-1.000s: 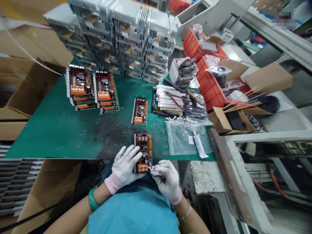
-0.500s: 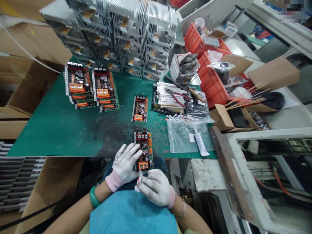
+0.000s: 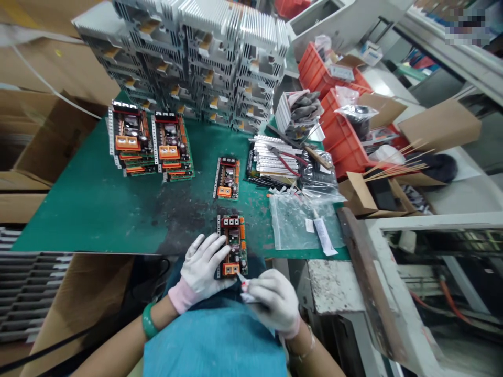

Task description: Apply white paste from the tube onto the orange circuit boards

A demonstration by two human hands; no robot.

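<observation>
A circuit board (image 3: 236,246) with an orange terminal block lies across the table's near edge, its lower end jutting past it. My left hand (image 3: 202,267), in a white glove, grips its left side, fingers stretched along it and thumb by the lower edge. In my gloved right hand (image 3: 275,298) is a small white tube (image 3: 245,288) with a red mark and a pointed nozzle. The nozzle tip is at the orange terminal block (image 3: 231,269); I cannot tell whether they touch. Most of the tube is hidden by my fingers. A second circuit board (image 3: 227,178) lies farther back.
Stacked circuit boards (image 3: 168,141) stand at the left, before piled aluminium heat-sink housings (image 3: 212,52). On the right lie pliers (image 3: 285,157), metal strips (image 3: 271,149), a clear plastic bag (image 3: 288,225) and another white tube (image 3: 324,235). Red crates (image 3: 341,131) stand beyond.
My right hand has moved right with the tube, taking its nozzle from the left part of the orange terminal block towards its right end. My left hand stays on the board.
</observation>
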